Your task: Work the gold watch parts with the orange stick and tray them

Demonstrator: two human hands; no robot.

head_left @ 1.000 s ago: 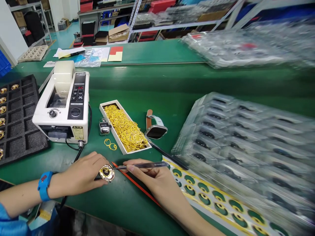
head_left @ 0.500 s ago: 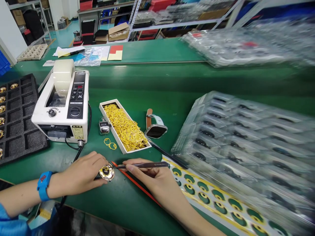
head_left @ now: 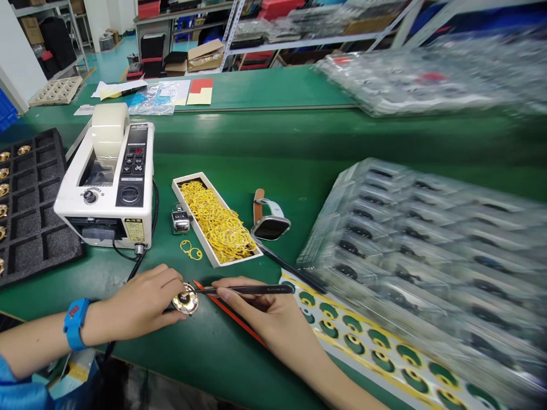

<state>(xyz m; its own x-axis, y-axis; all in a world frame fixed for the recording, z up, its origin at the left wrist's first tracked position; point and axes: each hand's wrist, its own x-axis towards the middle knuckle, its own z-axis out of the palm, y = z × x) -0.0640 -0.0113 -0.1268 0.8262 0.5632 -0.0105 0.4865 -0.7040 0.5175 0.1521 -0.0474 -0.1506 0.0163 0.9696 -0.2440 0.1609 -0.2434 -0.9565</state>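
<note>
A small round gold-coloured metal disc with a dark centre lies flat on the green bench mat, near its front edge. It looks light, rigid and smooth, likely slippery on its polished face, so the rim is the sensible place to grip. The left hand, just left of the disc, pinches that rim between thumb and fingertips. The right hand, to the disc's right, has its fingers closed on dark tweezers whose tips reach the disc's centre; whether they grip anything is too small to tell. Behind the disc sits a white box of yellow rings; behind and left, a tape dispenser; to the right, a sheet of green stickers.
</note>
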